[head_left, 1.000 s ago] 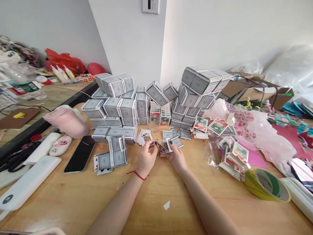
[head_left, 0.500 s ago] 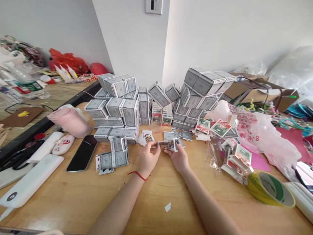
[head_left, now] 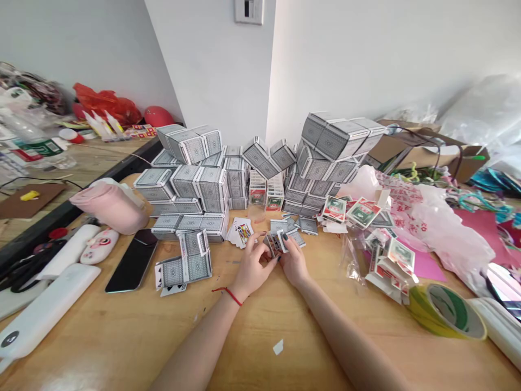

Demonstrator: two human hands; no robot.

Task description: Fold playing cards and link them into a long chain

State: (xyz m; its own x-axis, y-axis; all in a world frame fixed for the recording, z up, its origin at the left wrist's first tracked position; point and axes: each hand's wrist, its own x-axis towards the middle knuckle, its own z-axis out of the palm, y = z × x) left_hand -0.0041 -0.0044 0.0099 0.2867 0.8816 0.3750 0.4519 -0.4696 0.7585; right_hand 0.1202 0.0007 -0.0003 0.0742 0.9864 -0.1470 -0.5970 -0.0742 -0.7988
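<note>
Pinching the folded card [head_left: 273, 243] by its right end in the right hand [head_left: 294, 263], with the left hand [head_left: 253, 265] spread loosely about its left end, just near of loose grey-backed cards [head_left: 307, 225], right of fanned cards [head_left: 241, 233]!

Wooden table [head_left: 252, 350]; playing cards [head_left: 241, 232]; phone [head_left: 131, 263]; tape [head_left: 426, 314]

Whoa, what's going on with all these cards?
Someone is working with cards at a table. Their right hand holds some cards, and their left hand is right up against them; whether it grips them too is hard to tell. Behind the hands stand piles of card blocks, one on the left and one on the right. Loose cards lie just beyond the left hand, and a phone is off to the left.
</note>
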